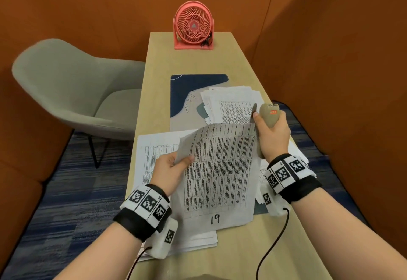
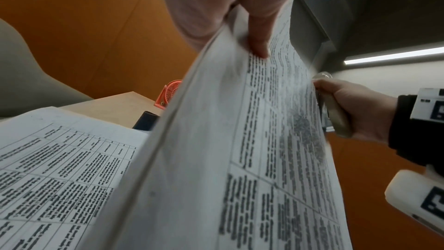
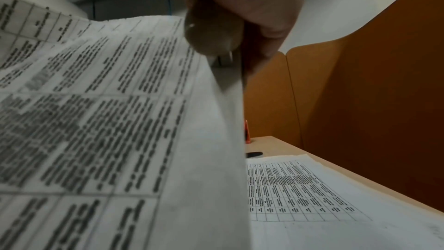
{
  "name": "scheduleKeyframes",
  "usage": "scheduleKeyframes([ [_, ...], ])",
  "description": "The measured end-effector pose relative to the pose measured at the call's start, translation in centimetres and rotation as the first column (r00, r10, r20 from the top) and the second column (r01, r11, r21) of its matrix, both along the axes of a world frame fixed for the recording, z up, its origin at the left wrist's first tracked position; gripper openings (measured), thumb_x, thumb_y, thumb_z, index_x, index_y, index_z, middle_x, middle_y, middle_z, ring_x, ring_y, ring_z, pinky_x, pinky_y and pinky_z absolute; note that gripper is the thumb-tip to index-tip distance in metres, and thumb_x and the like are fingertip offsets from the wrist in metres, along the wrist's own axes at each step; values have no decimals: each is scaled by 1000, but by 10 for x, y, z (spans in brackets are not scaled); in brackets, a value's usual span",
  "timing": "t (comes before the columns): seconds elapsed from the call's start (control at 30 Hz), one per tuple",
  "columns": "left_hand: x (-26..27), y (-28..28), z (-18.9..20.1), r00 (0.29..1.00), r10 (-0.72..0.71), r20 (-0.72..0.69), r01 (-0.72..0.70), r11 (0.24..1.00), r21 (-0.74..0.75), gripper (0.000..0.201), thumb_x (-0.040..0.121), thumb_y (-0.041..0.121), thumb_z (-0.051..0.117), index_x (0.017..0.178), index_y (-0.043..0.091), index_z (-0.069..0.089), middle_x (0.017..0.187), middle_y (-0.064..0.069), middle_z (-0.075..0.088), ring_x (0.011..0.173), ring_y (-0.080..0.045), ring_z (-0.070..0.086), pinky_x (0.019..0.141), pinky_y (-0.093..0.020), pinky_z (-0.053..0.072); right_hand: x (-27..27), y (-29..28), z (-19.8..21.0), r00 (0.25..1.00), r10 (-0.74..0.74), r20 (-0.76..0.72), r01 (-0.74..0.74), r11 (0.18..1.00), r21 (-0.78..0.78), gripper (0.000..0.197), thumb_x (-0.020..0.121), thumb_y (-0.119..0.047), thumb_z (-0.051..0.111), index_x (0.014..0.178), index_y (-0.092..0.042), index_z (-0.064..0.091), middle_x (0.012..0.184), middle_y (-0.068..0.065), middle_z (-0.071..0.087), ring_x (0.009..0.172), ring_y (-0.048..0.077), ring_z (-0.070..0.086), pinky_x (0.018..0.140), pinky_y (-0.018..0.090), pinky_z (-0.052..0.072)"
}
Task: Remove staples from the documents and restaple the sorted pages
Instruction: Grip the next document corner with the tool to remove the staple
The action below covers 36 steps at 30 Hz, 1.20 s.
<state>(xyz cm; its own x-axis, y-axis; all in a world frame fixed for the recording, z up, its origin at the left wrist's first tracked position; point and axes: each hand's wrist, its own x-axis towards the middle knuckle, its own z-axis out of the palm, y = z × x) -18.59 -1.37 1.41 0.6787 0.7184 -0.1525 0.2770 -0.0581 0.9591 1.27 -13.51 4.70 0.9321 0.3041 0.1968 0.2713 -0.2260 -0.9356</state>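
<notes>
Handwritten "19" at bottom margin of held sheet point(image 1: 220, 169); its printed table text too blurred to read.

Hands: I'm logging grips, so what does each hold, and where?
The left hand pinches the sheet marked 19 at its upper left edge. The right hand grips the beige stapler around its body.
</notes>
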Motion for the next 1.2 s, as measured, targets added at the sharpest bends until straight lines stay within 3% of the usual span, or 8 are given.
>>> scheduleKeyframes([
  [0.13,0,0,0,1000,16,9,-15,1000,-26,35,84,23,63,89,-12,63,82,-18,56,79,-21,52,76,-36,46,-3,-4,-1,997,45,56,-46,999,13,56,91,-26,59,140,-29,32,95,-19,52,82,-4,52,72,11,41],
  [0.33,0,-4,3,1000,9,-1,-9,1000,-29,19,85,21,63,80,3,66,88,-25,64,81,-24,58,77,-34,48,-2,-4,-8,991,58,123,-53,998,-40,39,92,-30,59,126,-20,42,88,-8,54,70,-1,53,58,8,41],
  [0.5,-2,-4,0,1000,1,-25,-2,1000,-27,31,86,24,62,85,-7,64,83,-22,60,76,-22,54,69,-30,46,-4,-3,-13,989,55,138,-46,997,-62,39,91,-27,60,125,-16,43,90,-2,54,70,-2,50,61,17,40],
  [0.7,-2,-1,1,999,34,-17,-34,998,-47,25,86,23,62,88,-2,65,85,-19,62,80,-25,58,78,-42,50,-9,-5,-3,991,-14,133,12,1000,22,48,91,-27,61,133,-22,40,92,-12,52,74,-2,51,59,0,38],
  [0.8,-2,4,4,993,118,21,-116,991,-69,9,88,15,60,80,17,63,83,-8,66,78,-21,61,76,-33,51,-7,-3,13,986,-168,4,163,962,220,58,88,-24,65,138,-24,35,105,-12,49,89,5,55,71,11,48],
  [0.93,-5,15,4,976,201,88,-192,976,-101,8,91,8,54,95,12,60,82,5,64,76,-4,60,59,-7,48,10,-6,24,925,-254,-282,342,880,331,33,86,-21,66,116,-12,54,103,2,59,93,17,62,86,37,54],
  [1.07,-5,27,0,962,257,90,-249,964,-94,14,92,8,53,104,12,58,88,6,63,81,-5,60,65,-9,47,-3,-12,13,919,106,-380,38,935,352,5,89,-17,59,93,-15,57,91,7,63,76,19,64,70,37,56],
  [1.2,-6,40,-6,950,308,52,-302,949,-94,24,93,9,52,116,8,58,100,-2,62,92,-17,59,82,-27,44,-31,-11,-5,792,454,-407,-383,890,248,33,73,-24,61,100,-5,61,82,4,61,63,8,61,58,24,50],
])
